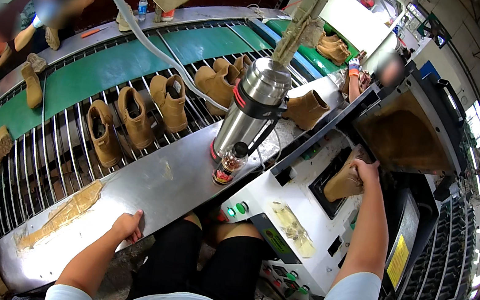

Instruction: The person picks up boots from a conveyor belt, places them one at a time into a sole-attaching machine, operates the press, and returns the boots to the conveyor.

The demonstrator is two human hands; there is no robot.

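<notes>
**Workshop with a curved conveyor, and a tan boot (pixel 341 187) held at an open machine (pixel 302 193)**

A long workshop spreads out behind, with a green belt (pixel 93 75) and metal rollers (pixel 67 143) curving along a bare metal ledge (pixel 143 197). Co-workers stand on the far side at the left, and a gloved hand (pixel 355 66) shows at the upper right. On the ledge are a steel flask (pixel 251 102) and, just beside it, a small bottle (pixel 229 168).

The work on this boot looks partway along: it is at the machine, over the dark recess (pixel 321 207), and the lid (pixel 410 135) stands raised, its brown inner face showing. Whether the boot touches the recess I cannot tell. By my reading, closing the lid is not yet done. Three other boots (pixel 134 117) stand in a row on the rollers, more are bunched beyond them, and a single boot past the flask (pixel 306 109) is nearest the machine. Which of these are finished cannot be told.

The right arm stretches forward, almost straight, and the right hand (pixel 366 171) is wrapped around the boot's upper part, toe slanting down. The left arm angles up from the lower edge; the left hand (pixel 129 225) rests at the ledge's near edge with no loose object showing in it. How far its fingers curl is hidden.
</notes>
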